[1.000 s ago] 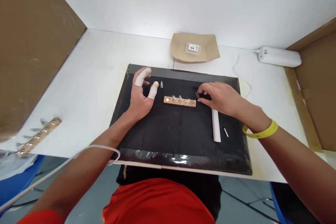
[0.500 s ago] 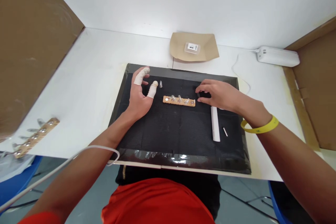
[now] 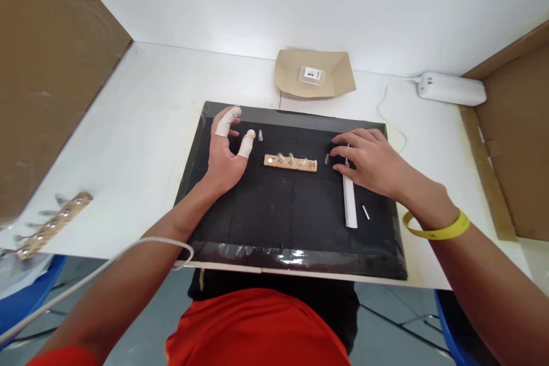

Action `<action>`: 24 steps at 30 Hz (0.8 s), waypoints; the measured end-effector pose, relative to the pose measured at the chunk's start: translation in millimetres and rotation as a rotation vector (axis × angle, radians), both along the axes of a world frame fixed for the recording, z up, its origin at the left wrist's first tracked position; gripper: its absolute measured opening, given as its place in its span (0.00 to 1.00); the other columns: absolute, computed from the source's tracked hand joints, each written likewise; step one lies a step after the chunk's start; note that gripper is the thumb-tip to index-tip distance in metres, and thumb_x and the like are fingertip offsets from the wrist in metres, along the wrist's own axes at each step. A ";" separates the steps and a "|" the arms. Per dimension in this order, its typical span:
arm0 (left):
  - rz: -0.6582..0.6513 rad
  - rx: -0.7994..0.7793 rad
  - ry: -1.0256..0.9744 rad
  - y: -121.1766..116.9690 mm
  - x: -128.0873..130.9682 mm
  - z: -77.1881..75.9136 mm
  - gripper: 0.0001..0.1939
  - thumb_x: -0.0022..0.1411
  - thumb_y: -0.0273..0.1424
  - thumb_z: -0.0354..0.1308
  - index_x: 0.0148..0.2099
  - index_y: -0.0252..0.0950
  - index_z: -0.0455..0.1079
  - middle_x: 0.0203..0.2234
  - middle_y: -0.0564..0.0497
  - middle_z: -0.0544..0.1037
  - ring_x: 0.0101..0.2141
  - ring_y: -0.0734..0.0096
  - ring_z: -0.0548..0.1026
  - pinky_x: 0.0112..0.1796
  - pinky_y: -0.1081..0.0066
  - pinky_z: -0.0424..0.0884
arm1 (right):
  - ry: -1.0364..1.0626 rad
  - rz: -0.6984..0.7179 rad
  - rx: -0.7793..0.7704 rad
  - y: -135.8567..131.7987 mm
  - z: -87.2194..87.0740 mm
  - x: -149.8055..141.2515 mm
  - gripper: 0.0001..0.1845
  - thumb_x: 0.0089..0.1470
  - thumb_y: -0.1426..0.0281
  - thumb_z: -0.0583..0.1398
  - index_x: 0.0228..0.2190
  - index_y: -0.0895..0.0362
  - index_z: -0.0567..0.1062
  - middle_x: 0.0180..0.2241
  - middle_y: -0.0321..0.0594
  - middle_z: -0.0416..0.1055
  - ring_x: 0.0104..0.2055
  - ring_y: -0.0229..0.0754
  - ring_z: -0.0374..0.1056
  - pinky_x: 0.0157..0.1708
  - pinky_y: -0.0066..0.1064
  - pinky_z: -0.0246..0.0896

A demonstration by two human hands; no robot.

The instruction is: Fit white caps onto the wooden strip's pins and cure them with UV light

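My left hand (image 3: 227,157) rests open over the back left of the black mat (image 3: 257,211), with white finger cots on its thumb and index finger. A clear nail tip (image 3: 260,135) lies just right of that thumb. My right hand (image 3: 371,163) is open with fingers apart, partly covering the far end of a white bar (image 3: 349,206). Just left of its fingertips, a second nail tip (image 3: 327,158) lies on the mat. Between the hands is a wooden strip (image 3: 277,163) bearing several clear nail tips and metal studs; a white dot marks its left end.
A small metal rod (image 3: 365,212) lies right of the white bar. Behind the mat stands a cardboard tray (image 3: 291,87) with a clear box (image 3: 311,75). At left is another studded strip (image 3: 51,227); a white device (image 3: 451,88) sits back right. A cable (image 3: 128,249) crosses my left forearm.
My right hand has let go of the nail tip, which now lies on the mat, and has drawn back right with fingers spread. My left hand holds its pose.
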State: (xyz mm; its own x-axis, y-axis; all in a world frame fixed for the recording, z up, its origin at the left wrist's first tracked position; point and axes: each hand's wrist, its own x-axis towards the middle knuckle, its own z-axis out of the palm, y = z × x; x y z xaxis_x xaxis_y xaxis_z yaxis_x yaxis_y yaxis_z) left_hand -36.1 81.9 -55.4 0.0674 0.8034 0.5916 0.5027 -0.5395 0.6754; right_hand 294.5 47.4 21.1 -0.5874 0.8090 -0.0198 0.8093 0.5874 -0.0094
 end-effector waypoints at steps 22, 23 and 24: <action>0.024 -0.049 0.046 -1.0 0.0 6.3 0.22 0.73 0.39 0.58 0.66 0.45 0.64 0.62 0.43 0.70 0.52 0.60 0.76 0.46 0.59 0.79 | 0.118 -0.154 -0.171 19.3 -9.3 -7.5 0.10 0.54 0.63 0.71 0.36 0.56 0.83 0.73 0.50 0.56 0.72 0.72 0.51 0.66 0.67 0.56; 0.023 -0.046 0.041 -1.0 0.1 5.9 0.22 0.73 0.39 0.58 0.66 0.45 0.64 0.62 0.43 0.70 0.52 0.60 0.76 0.46 0.59 0.79 | 0.123 -0.151 -0.183 19.9 -8.9 -7.6 0.10 0.54 0.63 0.71 0.35 0.56 0.82 0.75 0.49 0.53 0.73 0.72 0.49 0.67 0.68 0.54; 0.023 -0.044 0.037 -1.0 0.4 5.5 0.22 0.73 0.39 0.58 0.66 0.45 0.64 0.62 0.43 0.69 0.52 0.60 0.76 0.46 0.59 0.79 | 0.126 -0.145 -0.192 20.2 -8.3 -8.0 0.09 0.54 0.64 0.71 0.35 0.56 0.81 0.76 0.48 0.50 0.74 0.73 0.47 0.68 0.69 0.52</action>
